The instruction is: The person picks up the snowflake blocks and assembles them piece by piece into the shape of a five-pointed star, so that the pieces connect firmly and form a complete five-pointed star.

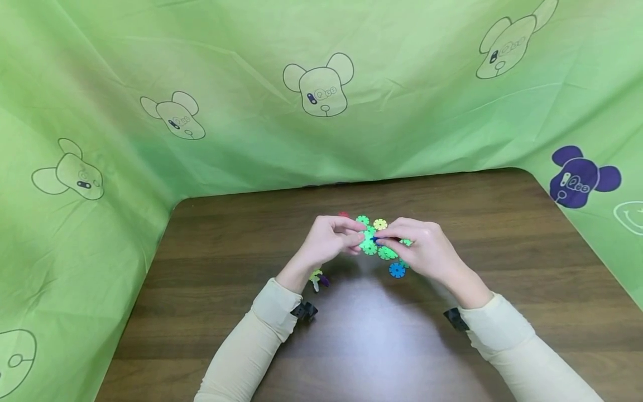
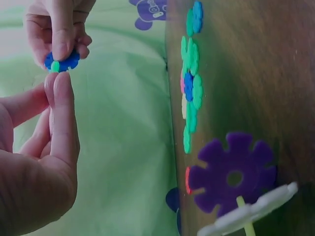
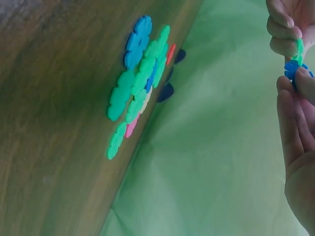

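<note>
My left hand [image 1: 329, 239] pinches a green notched plastic disc [image 3: 299, 48] between thumb and fingertips. Opposite it, my right hand [image 1: 424, 245] pinches a dark blue notched disc [image 2: 70, 61] by its edge. Above the table the two discs meet at their rims, set at an angle to each other; fingers cover part of both. Under and beyond the hands lie several loose green discs [image 1: 387, 253], a yellow disc [image 1: 380, 224] and a lighter blue disc [image 1: 397, 270]. A red disc [image 1: 343, 214] shows just past my left hand.
By my left wrist stands a small joined cluster with a purple disc [image 2: 211, 172], a white disc [image 2: 253, 212] and a yellow-green piece. The brown wooden table [image 1: 226, 245] ends at a green cloth [image 1: 241, 145] printed with bear heads at the back and sides.
</note>
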`<action>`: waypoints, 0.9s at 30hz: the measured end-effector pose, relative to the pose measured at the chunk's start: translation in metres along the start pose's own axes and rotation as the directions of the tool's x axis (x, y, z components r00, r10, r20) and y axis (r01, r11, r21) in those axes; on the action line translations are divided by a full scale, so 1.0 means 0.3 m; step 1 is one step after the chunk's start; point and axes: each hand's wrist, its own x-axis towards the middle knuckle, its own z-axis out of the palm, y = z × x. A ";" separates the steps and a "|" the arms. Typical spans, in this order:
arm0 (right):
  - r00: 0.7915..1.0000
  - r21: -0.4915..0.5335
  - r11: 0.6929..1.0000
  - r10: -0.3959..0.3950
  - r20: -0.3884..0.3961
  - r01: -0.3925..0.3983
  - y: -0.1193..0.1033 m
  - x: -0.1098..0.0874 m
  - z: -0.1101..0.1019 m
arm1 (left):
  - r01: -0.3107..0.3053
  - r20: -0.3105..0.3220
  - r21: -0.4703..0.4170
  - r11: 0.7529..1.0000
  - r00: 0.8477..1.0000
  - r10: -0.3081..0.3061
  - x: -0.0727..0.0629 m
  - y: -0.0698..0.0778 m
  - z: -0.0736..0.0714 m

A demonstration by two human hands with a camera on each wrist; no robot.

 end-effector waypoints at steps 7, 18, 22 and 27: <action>0.995 0.009 0.995 -0.099 -0.026 0.099 -0.004 0.008 0.008 | -0.006 -0.047 -0.003 1.000 0.999 0.006 -0.010 0.005 0.021; 0.990 -0.042 0.996 0.080 0.112 -0.076 0.017 0.002 -0.006 | 0.000 -0.079 0.038 0.999 0.997 0.003 -0.013 -0.020 0.004; 0.943 -0.145 0.963 0.256 0.211 -0.229 0.048 -0.017 -0.039 | -0.010 -0.095 0.032 0.999 0.995 0.013 -0.015 -0.020 -0.012; 0.854 -0.259 0.908 0.405 0.328 -0.331 0.081 -0.029 -0.075 | -0.006 -0.106 0.034 0.999 0.994 0.010 -0.018 -0.015 -0.018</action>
